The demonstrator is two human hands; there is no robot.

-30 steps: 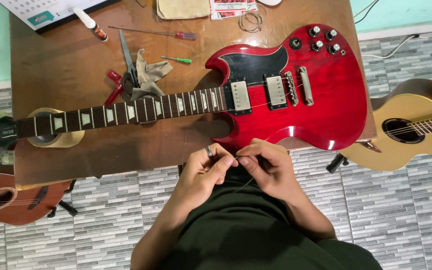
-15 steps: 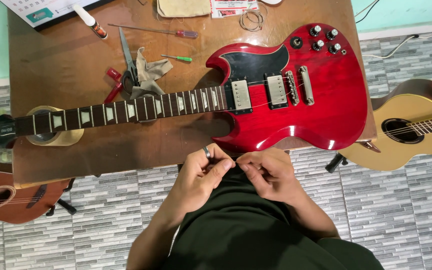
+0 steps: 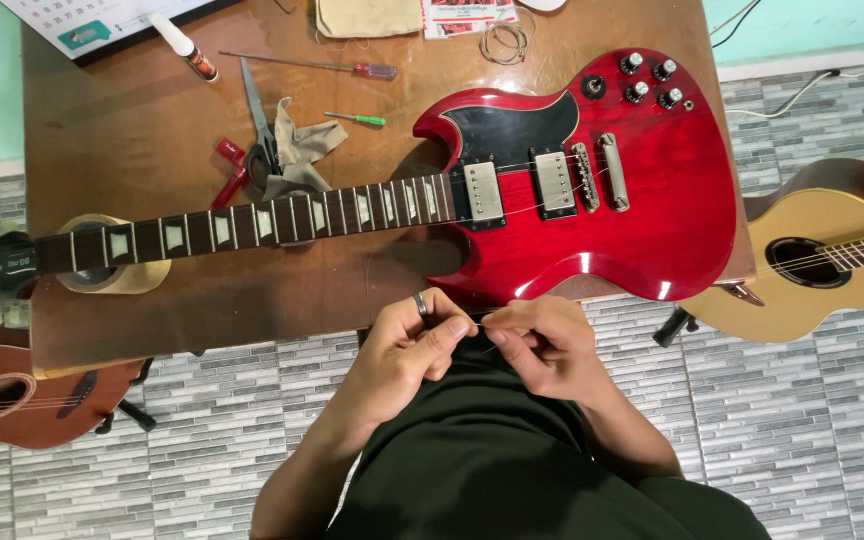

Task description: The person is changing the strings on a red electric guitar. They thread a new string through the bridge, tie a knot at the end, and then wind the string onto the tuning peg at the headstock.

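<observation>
Thin metal guitar string is being pinched between my left hand and right hand, both closed on it, just off the worktop edge over my lap. Red electric guitar is lying on the worktop, looking mostly unstrung, so stringing seems barely started. Scissors, cloth, screwdrivers, tape roll are sitting nearby; nothing is blocking my hands.

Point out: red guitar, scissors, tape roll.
red guitar [image 3: 672, 200], head view, on the bare red body below the bridge.
scissors [image 3: 254, 110], head view, on the blades.
tape roll [image 3: 142, 278], head view, on the rim under the neck.
</observation>
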